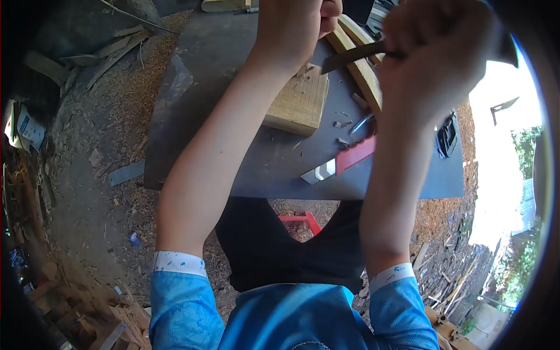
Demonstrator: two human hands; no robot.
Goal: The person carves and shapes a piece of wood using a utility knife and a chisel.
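Observation:
My right hand (443, 55) is raised at the upper right, its fingers wrapped round a dark, narrow bar-shaped tool (357, 54). One end of the tool points left over the table, and the hand is slightly blurred. A thick wooden block (298, 104) lies on the dark table, partly behind my left forearm. At the top edge, my left hand (297, 32) is curled above the block's far end. The frame cuts off part of this hand, and I cannot tell what its fingers hold.
A red-handled utility knife (344, 160) lies near the front edge of the table (268, 181). Curved wooden pieces (364, 76) lie beyond the block, with wood chips around. A black object (447, 135) sits at the right edge. Sawdust and scraps cover the ground.

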